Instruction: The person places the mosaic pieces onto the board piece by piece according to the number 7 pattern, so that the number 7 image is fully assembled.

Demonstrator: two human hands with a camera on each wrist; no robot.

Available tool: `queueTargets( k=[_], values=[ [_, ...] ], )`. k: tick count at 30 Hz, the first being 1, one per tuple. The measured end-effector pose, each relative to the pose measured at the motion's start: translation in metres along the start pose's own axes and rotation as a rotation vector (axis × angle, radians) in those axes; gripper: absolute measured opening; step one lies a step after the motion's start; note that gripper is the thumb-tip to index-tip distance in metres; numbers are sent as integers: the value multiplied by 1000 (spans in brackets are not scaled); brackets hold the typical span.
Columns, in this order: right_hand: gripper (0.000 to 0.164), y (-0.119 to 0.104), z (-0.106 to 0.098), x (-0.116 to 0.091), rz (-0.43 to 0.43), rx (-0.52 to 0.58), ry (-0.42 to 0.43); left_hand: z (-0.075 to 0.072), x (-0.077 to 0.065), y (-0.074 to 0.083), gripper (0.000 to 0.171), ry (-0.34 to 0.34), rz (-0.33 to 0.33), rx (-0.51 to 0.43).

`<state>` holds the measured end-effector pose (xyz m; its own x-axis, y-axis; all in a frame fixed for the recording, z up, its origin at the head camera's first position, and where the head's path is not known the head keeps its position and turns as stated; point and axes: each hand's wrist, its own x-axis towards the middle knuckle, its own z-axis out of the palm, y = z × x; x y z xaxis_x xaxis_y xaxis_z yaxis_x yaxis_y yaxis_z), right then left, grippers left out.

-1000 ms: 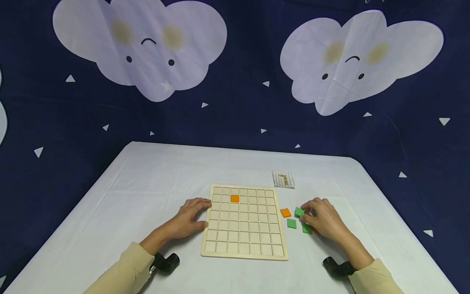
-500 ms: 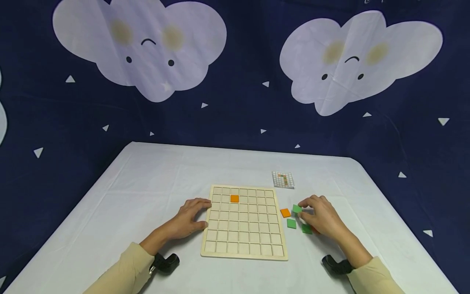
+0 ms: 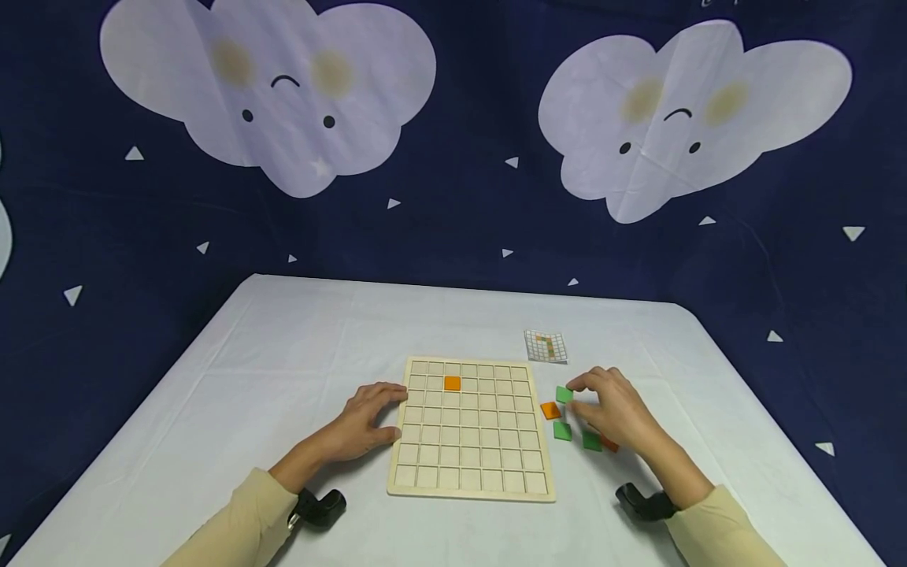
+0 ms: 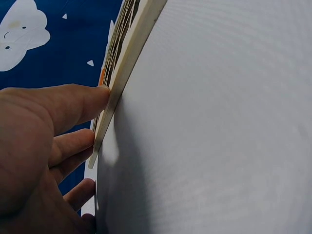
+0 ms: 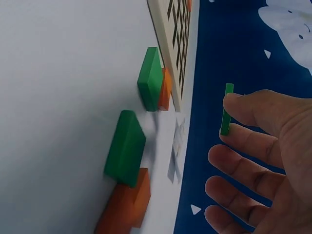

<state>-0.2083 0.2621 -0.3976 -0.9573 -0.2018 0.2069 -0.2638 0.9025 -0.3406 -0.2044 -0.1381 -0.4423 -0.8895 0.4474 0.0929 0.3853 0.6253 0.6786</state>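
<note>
My right hand (image 3: 615, 409) pinches a green square tile (image 5: 226, 114) between thumb and index finger, lifted off the table to the right of the board. The other fingers stay clear of it. My left hand (image 3: 364, 421) touches the left edge of the wooden grid board (image 3: 471, 498) with fingertips and thumb spread along the rim. One orange tile (image 3: 453, 383) sits in a cell near the board's top. Below the right hand lie two green tiles (image 3: 563, 431) (image 5: 126, 148), a loose orange tile (image 3: 550, 410) and more orange pieces (image 5: 122, 207), partly hidden.
A small printed grid card (image 3: 546, 346) with a coloured pattern lies beyond the board's right corner. White cloth covers the table (image 3: 319, 323). A dark blue cloud-patterned cloth (image 3: 468, 220) hangs behind it.
My right hand has picked up the green tile and carried it up and left, uncovering more of the orange at the pile. My left hand has stayed at the board's edge.
</note>
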Motion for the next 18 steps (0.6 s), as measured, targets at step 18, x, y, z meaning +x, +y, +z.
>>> queueTargets(
  k=[18],
  values=[
    [23,-18,-3,7,-79,0,18,0,0,0,50,-7,3,1]
  ],
)
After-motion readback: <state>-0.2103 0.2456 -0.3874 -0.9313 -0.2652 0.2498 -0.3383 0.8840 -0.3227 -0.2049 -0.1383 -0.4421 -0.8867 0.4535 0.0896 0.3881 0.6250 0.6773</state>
